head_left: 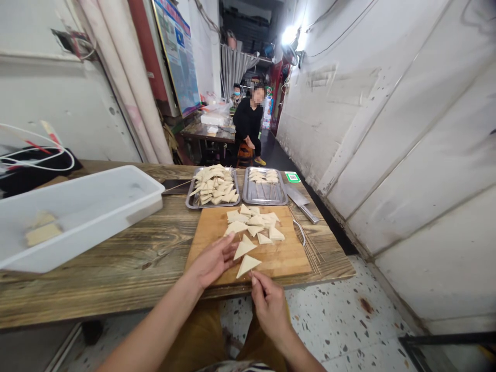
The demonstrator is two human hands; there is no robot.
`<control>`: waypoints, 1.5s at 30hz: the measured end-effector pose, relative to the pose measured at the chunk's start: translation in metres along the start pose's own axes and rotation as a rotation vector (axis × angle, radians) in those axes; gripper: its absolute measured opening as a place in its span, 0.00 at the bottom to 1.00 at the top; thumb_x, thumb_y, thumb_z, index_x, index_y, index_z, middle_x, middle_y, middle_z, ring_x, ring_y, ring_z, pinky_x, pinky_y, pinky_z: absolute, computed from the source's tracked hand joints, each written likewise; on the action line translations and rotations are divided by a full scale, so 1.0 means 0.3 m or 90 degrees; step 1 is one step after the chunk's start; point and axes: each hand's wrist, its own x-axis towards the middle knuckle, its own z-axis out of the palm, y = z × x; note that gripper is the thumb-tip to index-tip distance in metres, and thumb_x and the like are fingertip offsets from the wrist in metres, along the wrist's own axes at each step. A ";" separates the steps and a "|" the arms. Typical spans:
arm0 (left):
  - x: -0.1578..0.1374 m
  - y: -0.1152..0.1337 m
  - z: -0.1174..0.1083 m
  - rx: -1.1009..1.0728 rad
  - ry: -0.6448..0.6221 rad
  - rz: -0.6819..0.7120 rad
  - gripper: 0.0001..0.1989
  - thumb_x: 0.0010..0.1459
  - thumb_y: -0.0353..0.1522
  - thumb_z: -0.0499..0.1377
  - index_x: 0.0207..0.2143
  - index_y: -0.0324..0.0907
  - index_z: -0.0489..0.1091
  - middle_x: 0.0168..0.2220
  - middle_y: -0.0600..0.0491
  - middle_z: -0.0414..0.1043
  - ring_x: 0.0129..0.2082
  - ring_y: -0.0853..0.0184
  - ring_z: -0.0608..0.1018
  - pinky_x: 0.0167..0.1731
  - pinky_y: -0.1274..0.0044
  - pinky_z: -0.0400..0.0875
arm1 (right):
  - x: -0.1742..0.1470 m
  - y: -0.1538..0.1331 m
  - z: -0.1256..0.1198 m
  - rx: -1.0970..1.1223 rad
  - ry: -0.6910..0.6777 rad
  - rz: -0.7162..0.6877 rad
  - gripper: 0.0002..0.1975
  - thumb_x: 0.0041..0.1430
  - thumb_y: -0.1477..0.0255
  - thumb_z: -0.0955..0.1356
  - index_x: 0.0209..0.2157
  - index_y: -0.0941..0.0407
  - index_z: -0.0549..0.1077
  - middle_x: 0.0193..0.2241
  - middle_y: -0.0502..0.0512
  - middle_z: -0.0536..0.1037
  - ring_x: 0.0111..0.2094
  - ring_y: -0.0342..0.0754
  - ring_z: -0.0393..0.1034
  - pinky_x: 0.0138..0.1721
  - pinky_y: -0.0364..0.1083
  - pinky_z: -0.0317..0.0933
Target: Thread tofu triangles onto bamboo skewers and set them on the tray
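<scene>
pale tofu triangle (248, 264), likely soft and crumbly, is resting under the open left hand (212, 262); the right hand (269, 305) is pinching a skewer (260, 283), best pushed in through its edge.

Both forearms bare from the frame edge to the wrist; no sleeves visible on either. Left hand (212, 262): no ring, no watch, no glove, no strap at the wrist. Right hand (270, 305): likewise bare, nothing worn on fingers or wrist that shows. Nails too small to tell. Trousers (201, 336) in a mustard-brown cloth cover the knees below the arms, with plain fabric and no pattern seen. At the bottom edge, a sliver of striped garment (236, 367), light with dark stripes; too little shows to tell its cut.
</scene>
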 end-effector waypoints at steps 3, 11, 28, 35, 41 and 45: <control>-0.029 -0.026 0.003 0.059 -0.065 -0.032 0.14 0.44 0.33 0.66 0.35 0.36 0.73 0.35 0.46 0.76 0.33 0.67 0.77 0.35 0.77 0.72 | 0.003 -0.002 0.004 0.007 0.005 0.005 0.14 0.62 0.71 0.60 0.38 0.61 0.75 0.30 0.58 0.78 0.30 0.47 0.73 0.34 0.41 0.66; -0.032 -0.054 0.023 0.085 0.007 0.005 0.16 0.38 0.31 0.69 0.32 0.34 0.74 0.30 0.48 0.76 0.28 0.69 0.77 0.32 0.80 0.72 | -0.002 0.010 0.010 -0.018 0.008 -0.021 0.13 0.61 0.74 0.60 0.39 0.61 0.76 0.32 0.58 0.79 0.33 0.47 0.74 0.35 0.41 0.65; -0.041 -0.065 0.064 -0.056 0.041 0.030 0.01 0.50 0.23 0.61 0.28 0.33 0.72 0.29 0.45 0.77 0.29 0.69 0.78 0.33 0.81 0.73 | 0.002 -0.002 0.007 -0.056 0.014 -0.079 0.14 0.62 0.76 0.60 0.40 0.64 0.75 0.33 0.61 0.79 0.33 0.48 0.75 0.35 0.41 0.66; -0.039 -0.034 0.070 -0.074 0.071 0.030 0.02 0.51 0.22 0.59 0.28 0.33 0.70 0.30 0.43 0.77 0.31 0.67 0.79 0.35 0.80 0.74 | -0.004 -0.019 0.000 -0.041 -0.004 -0.059 0.14 0.62 0.75 0.60 0.41 0.63 0.75 0.36 0.61 0.79 0.35 0.47 0.75 0.38 0.41 0.66; -0.027 -0.016 0.057 -0.081 0.085 0.041 0.02 0.52 0.23 0.59 0.31 0.34 0.70 0.34 0.42 0.76 0.34 0.67 0.79 0.36 0.78 0.74 | -0.001 -0.021 0.003 -0.038 -0.006 -0.054 0.14 0.62 0.75 0.59 0.40 0.62 0.75 0.33 0.59 0.79 0.33 0.47 0.75 0.36 0.40 0.66; -0.066 -0.047 0.058 -0.035 -0.009 0.013 0.08 0.51 0.31 0.62 0.33 0.35 0.71 0.35 0.44 0.76 0.33 0.67 0.78 0.34 0.78 0.74 | 0.008 -0.011 0.010 -0.031 0.013 -0.052 0.13 0.62 0.74 0.59 0.39 0.61 0.75 0.31 0.58 0.79 0.32 0.47 0.74 0.35 0.41 0.66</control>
